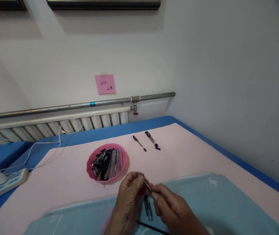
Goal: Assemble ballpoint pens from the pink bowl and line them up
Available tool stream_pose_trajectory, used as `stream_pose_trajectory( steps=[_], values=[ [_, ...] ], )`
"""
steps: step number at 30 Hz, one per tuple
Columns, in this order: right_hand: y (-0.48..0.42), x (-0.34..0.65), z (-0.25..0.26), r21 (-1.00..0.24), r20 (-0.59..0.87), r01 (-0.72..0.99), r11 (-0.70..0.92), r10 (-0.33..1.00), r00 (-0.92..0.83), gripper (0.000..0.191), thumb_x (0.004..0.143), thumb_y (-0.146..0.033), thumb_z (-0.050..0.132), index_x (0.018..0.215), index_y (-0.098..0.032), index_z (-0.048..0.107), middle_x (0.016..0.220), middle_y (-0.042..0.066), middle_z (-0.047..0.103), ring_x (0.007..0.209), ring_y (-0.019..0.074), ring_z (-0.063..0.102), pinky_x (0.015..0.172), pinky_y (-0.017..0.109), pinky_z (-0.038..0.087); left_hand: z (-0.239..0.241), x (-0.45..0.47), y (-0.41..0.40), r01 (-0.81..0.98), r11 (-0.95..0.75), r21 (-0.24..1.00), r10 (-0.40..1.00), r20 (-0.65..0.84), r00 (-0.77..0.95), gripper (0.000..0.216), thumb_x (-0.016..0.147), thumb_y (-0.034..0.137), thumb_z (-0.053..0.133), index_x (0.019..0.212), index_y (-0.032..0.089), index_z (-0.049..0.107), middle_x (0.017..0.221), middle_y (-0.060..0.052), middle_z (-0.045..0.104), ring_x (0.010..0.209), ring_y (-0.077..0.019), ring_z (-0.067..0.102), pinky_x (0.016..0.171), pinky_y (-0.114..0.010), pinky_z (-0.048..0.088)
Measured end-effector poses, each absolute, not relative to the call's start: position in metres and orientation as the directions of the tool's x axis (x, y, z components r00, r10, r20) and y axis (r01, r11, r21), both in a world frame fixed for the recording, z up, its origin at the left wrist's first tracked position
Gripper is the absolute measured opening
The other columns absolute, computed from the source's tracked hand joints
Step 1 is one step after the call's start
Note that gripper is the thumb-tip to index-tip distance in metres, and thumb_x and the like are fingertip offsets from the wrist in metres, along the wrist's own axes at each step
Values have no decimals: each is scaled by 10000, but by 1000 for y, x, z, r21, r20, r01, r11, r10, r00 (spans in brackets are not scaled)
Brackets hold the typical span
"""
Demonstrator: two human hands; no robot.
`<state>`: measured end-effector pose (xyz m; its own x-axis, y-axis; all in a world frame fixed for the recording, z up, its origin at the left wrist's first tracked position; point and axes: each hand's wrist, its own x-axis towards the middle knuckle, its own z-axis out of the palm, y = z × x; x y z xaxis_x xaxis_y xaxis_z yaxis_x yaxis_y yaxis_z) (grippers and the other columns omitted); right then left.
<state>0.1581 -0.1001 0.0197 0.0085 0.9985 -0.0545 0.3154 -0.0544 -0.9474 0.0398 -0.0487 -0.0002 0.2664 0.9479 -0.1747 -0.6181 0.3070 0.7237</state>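
My left hand [131,195] pinches one end of a slim pen part [147,187]; it looks dark with a pale stripe. At its lower end, the thumb and fingers of my right hand [170,206] close on the same piece. Fingers cover much of it, so whether it is a refill or a barrel is unclear. Below and between the hands lie clear and black pen pieces [148,209] on the blue-green cloth [210,199]. A thin black rod [151,227] lies closer to me, partly behind my left wrist.
A pink scalloped bowl [89,171] full of pen parts stands left of centre. Beyond my hands lie a black-capped pen [139,143], more pens [151,139] and a small black cap [157,148]. A power strip [19,177] with white cables sits at far left, near a radiator [88,124].
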Motion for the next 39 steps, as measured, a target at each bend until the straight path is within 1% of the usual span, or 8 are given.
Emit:
stream_pose_trajectory(
  steps=[4,9,15,20,23,26,34,39],
  values=[
    [-101,160,19,-946,-69,317,-65,998,-1,203,852,-345,385,736,-220,496,530,-73,422,441,95,395,467,206,332,0,39,-49,-585,309,750,946,-177,272,173,630,267,745,681,135,645,660,-55,680,628,-141,606,629,-260,449],
    [-100,162,16,-938,-57,341,-57,998,12,204,846,-342,380,745,-218,507,520,-69,429,443,101,413,463,207,335,2,40,-49,-637,370,676,924,-200,325,325,686,383,690,890,131,670,862,-101,693,780,-203,646,686,-302,472],
    [-102,161,17,-936,-42,349,-34,999,-17,200,846,-322,387,730,-213,507,520,-65,438,464,107,421,483,214,340,1,38,-49,-567,293,770,947,-150,285,166,633,249,744,648,142,617,634,-35,658,629,-143,608,629,-262,447],
    [-103,164,16,-927,-42,372,-44,999,14,223,859,-350,375,744,-215,511,521,-69,435,455,108,423,499,219,349,6,34,-48,-606,394,692,909,-196,367,347,619,280,753,925,153,650,909,-82,676,792,-195,640,682,-297,467],
    [-103,165,16,-904,3,427,-2,1000,11,216,855,-345,392,739,-215,521,528,-64,447,483,114,443,516,221,353,5,35,-48,-528,326,784,933,-177,313,273,657,361,719,795,143,631,730,-61,668,636,-157,610,602,-279,440],
    [-103,166,15,-895,9,446,5,1000,7,210,858,-319,389,732,-214,519,524,-61,455,498,114,454,513,214,350,3,34,-48,-413,207,887,956,-95,277,223,684,322,701,625,142,583,540,-17,603,530,-114,534,585,-259,406],
    [-105,165,14,-874,49,483,48,999,-11,210,862,-313,377,754,-216,529,523,-63,437,498,115,449,508,214,341,1,33,-47,-349,260,900,945,-164,281,294,702,425,663,669,149,567,573,-19,606,495,-118,530,532,-256,392],
    [-103,166,12,-894,5,449,13,1000,-19,211,861,-308,368,739,-215,513,518,-62,450,492,115,454,510,214,351,1,31,-47,-382,253,889,943,-139,301,202,663,298,719,658,126,614,551,-23,614,508,-105,524,569,-245,403]
  ],
)
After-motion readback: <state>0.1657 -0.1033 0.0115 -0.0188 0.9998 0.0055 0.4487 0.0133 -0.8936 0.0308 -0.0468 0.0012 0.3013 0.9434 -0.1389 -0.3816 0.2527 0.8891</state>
